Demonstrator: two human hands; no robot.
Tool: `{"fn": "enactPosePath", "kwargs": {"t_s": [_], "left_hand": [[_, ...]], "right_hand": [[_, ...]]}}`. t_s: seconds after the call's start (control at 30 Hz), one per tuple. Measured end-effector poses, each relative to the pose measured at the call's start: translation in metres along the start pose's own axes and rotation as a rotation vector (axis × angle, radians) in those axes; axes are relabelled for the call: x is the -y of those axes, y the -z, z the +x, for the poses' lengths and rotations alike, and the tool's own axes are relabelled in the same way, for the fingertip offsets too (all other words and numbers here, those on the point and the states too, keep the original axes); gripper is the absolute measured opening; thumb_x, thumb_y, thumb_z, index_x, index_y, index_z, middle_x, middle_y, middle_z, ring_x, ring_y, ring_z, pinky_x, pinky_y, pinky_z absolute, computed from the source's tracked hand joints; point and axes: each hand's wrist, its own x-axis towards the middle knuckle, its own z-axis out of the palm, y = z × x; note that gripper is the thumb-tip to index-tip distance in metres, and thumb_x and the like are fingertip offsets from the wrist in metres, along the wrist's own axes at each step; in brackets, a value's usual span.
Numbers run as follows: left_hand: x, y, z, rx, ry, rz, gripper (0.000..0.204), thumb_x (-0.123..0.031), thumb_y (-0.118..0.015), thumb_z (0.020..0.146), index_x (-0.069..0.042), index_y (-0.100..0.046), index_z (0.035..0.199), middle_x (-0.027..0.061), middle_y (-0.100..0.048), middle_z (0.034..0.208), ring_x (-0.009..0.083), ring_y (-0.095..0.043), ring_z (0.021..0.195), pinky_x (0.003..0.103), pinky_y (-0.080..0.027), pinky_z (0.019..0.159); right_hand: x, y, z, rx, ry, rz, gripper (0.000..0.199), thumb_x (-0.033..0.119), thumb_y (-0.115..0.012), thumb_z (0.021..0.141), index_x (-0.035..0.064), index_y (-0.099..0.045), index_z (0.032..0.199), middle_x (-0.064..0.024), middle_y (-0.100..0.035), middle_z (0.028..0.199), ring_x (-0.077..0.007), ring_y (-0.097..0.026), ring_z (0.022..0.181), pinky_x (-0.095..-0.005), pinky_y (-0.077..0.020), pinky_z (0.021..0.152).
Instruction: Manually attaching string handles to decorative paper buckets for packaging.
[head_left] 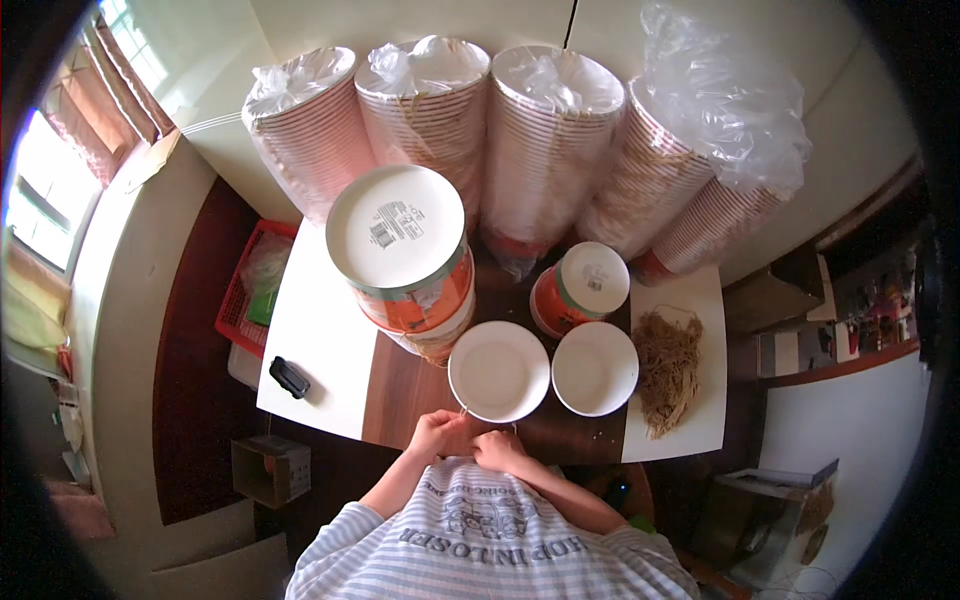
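Observation:
At the table's front edge, my left hand [438,433] is closed in a pinch, and a short pale thin strand pokes up from its fingertips. Beside it, my right hand [498,450] is curled closed, and what it holds, if anything, is hidden. Just beyond both hands, a white paper bucket [499,371] stands with its mouth up. To its right is a second white paper bucket [595,369], also upright. A loose bundle of tan fibre strands [668,372] lies on the right side of the table.
Upside-down orange paper buckets, a large stack [396,220] and a smaller one [594,280], stand behind. Tall bagged bucket stacks [553,150] line the wall. A small black object [290,377] lies on the left of the table [325,395]. A red basket [232,310] sits beyond the left edge.

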Motion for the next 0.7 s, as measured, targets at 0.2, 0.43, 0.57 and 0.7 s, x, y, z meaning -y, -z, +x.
{"fn": "enactPosePath", "kwargs": {"t_s": [0.2, 0.43, 0.57, 0.7], "left_hand": [[-0.029, -0.002, 0.017, 0.046, -0.111, 0.19, 0.008, -0.009, -0.06, 0.081, -0.001, -0.061, 0.08, -0.0002, -0.058, 0.074, 0.006, -0.051, 0.067, 0.019, -0.042, 0.062], [-0.064, -0.01, 0.019, 0.073, -0.159, 0.34, 0.011, -0.007, -0.062, 0.077, 0.003, -0.063, 0.082, 0.0047, -0.06, 0.075, 0.0114, -0.055, 0.071, 0.024, -0.045, 0.066], [-0.072, -0.007, 0.031, 0.139, -0.193, 0.551, 0.017, -0.008, -0.062, 0.072, 0.002, -0.064, 0.085, 0.0107, -0.062, 0.079, 0.0156, -0.058, 0.075, 0.028, -0.047, 0.069], [-0.065, -0.002, 0.043, 0.201, -0.284, 0.635, 0.019, -0.008, -0.062, 0.071, 0.001, -0.064, 0.088, 0.0119, -0.064, 0.081, 0.0156, -0.059, 0.076, 0.029, -0.047, 0.069]], "right_hand": [[0.004, 0.009, -0.001, 0.107, -0.017, -0.098, 0.021, 0.022, -0.048, 0.075, 0.0127, -0.064, 0.083, -0.0155, -0.062, 0.085, -0.0321, -0.06, 0.079, -0.0448, -0.0476, 0.071], [0.007, 0.016, 0.003, 0.177, 0.111, -0.424, 0.022, 0.018, -0.049, 0.07, 0.0039, -0.065, 0.076, -0.0176, -0.063, 0.081, -0.029, -0.063, 0.077, -0.0431, -0.0492, 0.065], [0.012, 0.019, 0.004, 0.18, 0.097, -0.462, 0.024, 0.017, -0.049, 0.071, 0.0026, -0.066, 0.077, -0.0184, -0.063, 0.082, -0.0292, -0.063, 0.077, -0.0424, -0.0497, 0.064], [0.019, 0.027, 0.005, 0.315, 0.104, -0.473, 0.026, 0.016, -0.048, 0.07, 0.0017, -0.066, 0.082, -0.0179, -0.063, 0.085, -0.0298, -0.063, 0.081, -0.0427, -0.0496, 0.066]]}}
